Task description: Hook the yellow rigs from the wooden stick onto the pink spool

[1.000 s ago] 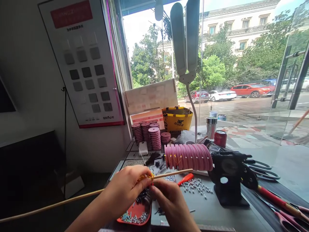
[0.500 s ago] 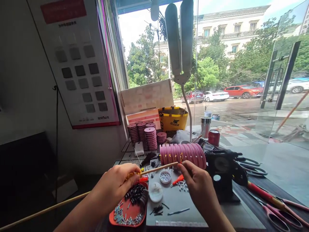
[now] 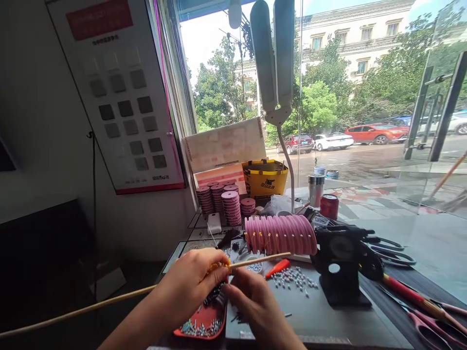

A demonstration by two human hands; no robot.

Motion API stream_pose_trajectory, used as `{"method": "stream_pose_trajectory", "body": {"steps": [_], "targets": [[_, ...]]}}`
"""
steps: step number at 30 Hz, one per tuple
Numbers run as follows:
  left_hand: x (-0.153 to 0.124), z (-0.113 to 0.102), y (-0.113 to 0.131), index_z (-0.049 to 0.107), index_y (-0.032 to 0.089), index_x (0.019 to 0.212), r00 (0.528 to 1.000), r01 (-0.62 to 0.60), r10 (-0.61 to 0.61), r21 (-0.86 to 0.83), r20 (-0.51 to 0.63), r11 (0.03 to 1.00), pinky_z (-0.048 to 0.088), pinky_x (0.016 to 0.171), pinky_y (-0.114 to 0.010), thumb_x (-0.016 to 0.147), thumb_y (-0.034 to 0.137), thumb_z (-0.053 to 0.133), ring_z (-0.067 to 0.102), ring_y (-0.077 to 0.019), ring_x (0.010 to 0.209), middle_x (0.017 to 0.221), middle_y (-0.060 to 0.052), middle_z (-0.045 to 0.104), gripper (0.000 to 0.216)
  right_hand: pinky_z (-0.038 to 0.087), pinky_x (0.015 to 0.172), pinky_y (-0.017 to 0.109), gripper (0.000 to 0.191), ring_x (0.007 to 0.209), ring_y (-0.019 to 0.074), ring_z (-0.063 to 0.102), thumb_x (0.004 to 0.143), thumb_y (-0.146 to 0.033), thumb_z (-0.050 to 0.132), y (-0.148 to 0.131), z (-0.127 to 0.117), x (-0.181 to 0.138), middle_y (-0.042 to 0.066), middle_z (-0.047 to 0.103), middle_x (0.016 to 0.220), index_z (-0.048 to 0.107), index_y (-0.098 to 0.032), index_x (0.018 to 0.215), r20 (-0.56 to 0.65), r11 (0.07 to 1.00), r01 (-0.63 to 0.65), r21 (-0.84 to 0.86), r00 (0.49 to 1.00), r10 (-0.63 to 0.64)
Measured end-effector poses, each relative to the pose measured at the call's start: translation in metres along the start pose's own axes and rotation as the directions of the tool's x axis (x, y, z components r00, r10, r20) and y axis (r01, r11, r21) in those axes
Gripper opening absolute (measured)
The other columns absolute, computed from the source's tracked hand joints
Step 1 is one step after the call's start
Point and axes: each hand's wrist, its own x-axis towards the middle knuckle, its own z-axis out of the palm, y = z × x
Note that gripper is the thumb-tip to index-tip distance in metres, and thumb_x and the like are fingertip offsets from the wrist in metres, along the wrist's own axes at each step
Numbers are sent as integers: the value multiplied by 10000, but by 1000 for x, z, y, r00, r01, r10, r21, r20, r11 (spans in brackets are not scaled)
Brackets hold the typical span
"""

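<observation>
My left hand (image 3: pixel 189 287) grips a long thin wooden stick (image 3: pixel 109 301) that runs from the lower left to its tip near the pink row of discs (image 3: pixel 280 235). A small bunch of orange-yellow thread (image 3: pixel 218 266) sits on the stick at my left fingertips. My right hand (image 3: pixel 255 304) is right beside it, fingers pinched together at the stick by the thread; what they hold is too small to make out. Below both hands lies a red tray (image 3: pixel 204 323) with small dark and silvery pieces.
Loose silvery pieces (image 3: pixel 294 278) and a red-handled tool (image 3: pixel 277 268) lie on the grey mat. A black clamp device (image 3: pixel 343 265) stands to the right, scissors (image 3: pixel 392 248) and red pliers (image 3: pixel 430 316) beyond. Stacks of pink discs (image 3: pixel 226 201), a yellow bag (image 3: pixel 266 179) and a desk lamp (image 3: pixel 273 63) stand behind.
My right hand came back from the pink discs to the stick beside my left fingertips. The view shifted slightly.
</observation>
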Motion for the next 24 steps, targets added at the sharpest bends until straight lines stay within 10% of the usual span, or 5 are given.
{"method": "stream_pose_trajectory", "body": {"steps": [6, 12, 21, 24], "targets": [[-1, -2, -5, 557, 211, 815, 1000, 17, -17, 25, -12, 1000, 318, 637, -223, 852, 377, 382, 472, -108, 719, 777, 47, 562, 244, 326, 528, 173, 315, 567, 73, 389, 793, -442, 458, -3, -8, -13, -13, 437, 605, 524, -144, 712, -263, 980, 9, -200, 963, -62], [-2, -3, -12, 556, 192, 807, 999, 39, -39, 9, -18, 999, 318, 636, -221, 850, 390, 366, 479, -112, 722, 775, 32, 560, 278, 291, 518, 202, 357, 517, 90, 369, 799, -516, 381, -24, -65, -24, -29, 414, 557, 473, -180, 719, -588, 739, -223, -635, 760, -276], [3, -4, -10, 539, 183, 793, 998, 54, -54, -2, 27, 999, 318, 610, -220, 845, 474, 328, 467, -114, 670, 731, 23, 548, 363, 231, 549, 247, 407, 583, 165, 440, 796, -532, 270, -29, -75, -16, 27, 533, 598, 465, -205, 655, -610, 445, -522, -728, 789, -72], [7, -3, -6, 533, 190, 828, 998, 63, -62, -21, 29, 998, 326, 596, -217, 831, 498, 340, 457, -113, 638, 709, 27, 545, 364, 209, 528, 242, 465, 537, 131, 375, 791, -557, 296, -24, -63, -21, 20, 456, 530, 441, -177, 565, -563, 485, -474, -735, 825, -46]]}}
